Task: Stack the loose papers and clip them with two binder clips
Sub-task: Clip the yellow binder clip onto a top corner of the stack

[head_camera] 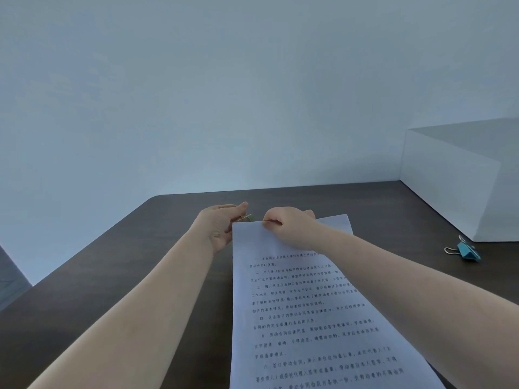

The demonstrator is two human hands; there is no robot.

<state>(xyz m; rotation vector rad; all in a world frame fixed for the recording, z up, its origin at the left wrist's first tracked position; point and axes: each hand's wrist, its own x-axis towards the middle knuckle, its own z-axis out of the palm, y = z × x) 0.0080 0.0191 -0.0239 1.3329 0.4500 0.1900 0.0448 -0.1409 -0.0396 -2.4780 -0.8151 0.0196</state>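
Printed paper stack point(309, 318) lies on the dark table point(140, 248), running from the near edge toward the far side. At its far edge: right hand point(286, 228) curled closed, pinching the paper's top margin. Left hand point(222, 226) just left, fingers closed on a small clip point(247, 218) at the far-left corner. Blue binder clip point(467, 251) loose well right, by white box point(460, 178).

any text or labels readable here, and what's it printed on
Paper stack: rows of printed Chinese text in numbered paragraphs, too blurred to quote reliably; "劳动合同" seems to recur, uncertain.
Blue binder clip: no marking visible.
Clip in the left hand: mostly hidden, nothing readable.
White box: blank.
Dark table: no text.
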